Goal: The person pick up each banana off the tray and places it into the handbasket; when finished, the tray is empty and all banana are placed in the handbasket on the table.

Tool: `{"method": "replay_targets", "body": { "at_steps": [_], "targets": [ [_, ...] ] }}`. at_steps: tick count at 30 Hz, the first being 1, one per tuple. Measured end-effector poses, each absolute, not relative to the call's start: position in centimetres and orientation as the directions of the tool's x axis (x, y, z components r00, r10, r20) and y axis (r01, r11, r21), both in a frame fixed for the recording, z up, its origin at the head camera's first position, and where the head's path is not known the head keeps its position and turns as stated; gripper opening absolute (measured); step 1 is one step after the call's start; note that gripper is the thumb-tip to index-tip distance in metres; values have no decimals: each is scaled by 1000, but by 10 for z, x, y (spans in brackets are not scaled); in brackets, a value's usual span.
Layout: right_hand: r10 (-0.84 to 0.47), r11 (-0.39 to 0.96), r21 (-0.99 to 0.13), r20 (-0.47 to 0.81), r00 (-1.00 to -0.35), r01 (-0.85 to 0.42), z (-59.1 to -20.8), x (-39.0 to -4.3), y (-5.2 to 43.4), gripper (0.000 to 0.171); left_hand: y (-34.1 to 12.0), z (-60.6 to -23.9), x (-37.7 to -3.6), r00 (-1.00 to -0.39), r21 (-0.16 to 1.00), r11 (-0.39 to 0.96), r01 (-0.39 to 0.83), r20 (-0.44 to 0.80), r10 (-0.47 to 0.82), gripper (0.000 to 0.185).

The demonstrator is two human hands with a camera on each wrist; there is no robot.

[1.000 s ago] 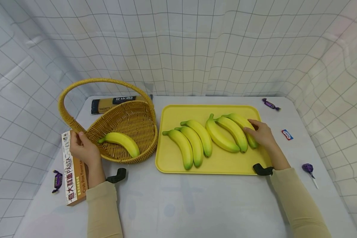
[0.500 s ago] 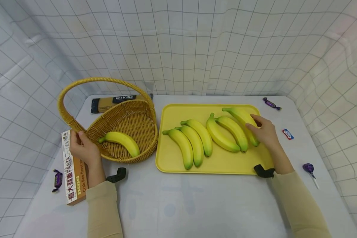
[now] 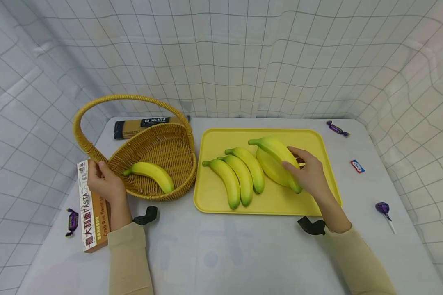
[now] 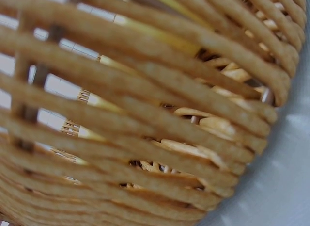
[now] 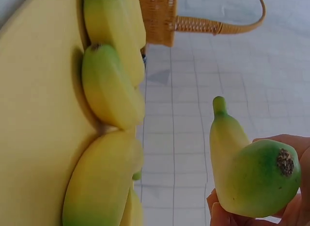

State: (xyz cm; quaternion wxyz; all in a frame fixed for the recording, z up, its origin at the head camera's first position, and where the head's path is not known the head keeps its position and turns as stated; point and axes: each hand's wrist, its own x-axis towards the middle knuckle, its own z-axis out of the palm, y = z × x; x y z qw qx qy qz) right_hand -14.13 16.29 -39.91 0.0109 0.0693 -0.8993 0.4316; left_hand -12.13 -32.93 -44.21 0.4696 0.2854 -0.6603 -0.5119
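Note:
My right hand (image 3: 298, 164) grips a yellow banana with green tips (image 3: 272, 150), held clear above the yellow tray (image 3: 273, 205); the right wrist view shows its green end (image 5: 252, 175) in my fingers. Several more bananas (image 3: 240, 176) lie on the tray, one (image 3: 269, 169) right under the held one. At the left, my left hand (image 3: 102, 177) holds the rim of a wicker basket (image 3: 166, 149) where its arched handle begins. One banana (image 3: 150, 173) lies inside. The left wrist view is filled by the basket's weave (image 4: 145, 119).
A pasta box (image 3: 91, 213) lies under my left wrist, and a dark pasta packet (image 3: 144, 124) sits behind the basket. Wrapped sweets (image 3: 72, 221) (image 3: 336, 129) (image 3: 357, 166) and a purple lollipop (image 3: 384, 209) lie scattered near the table's edges. Gridded white cloth walls the table in.
My right hand closed round the rightmost banana, lifted it off the tray and carried it left over the others. The left hand stayed on the basket.

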Motion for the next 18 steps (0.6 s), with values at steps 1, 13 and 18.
{"method": "replay_targets", "body": {
  "at_steps": [1, 13, 18],
  "targets": [
    [-127, 609, -781, 82, -989, -142, -399, -139, 158, 53, -329, -442, -122, -397, 944, 312, 103, 327, -858, 26],
    [-269, 494, -827, 149, -952, -269, -390, -130, 91, 53, -318, -429, -121, -373, 946, 316, 68, 318, -872, 27],
    [-337, 438, -845, 163, -927, -307, -381, -131, 52, 52, -306, -416, -114, -369, 952, 301, 62, 302, -879, 27]
  ]
}}
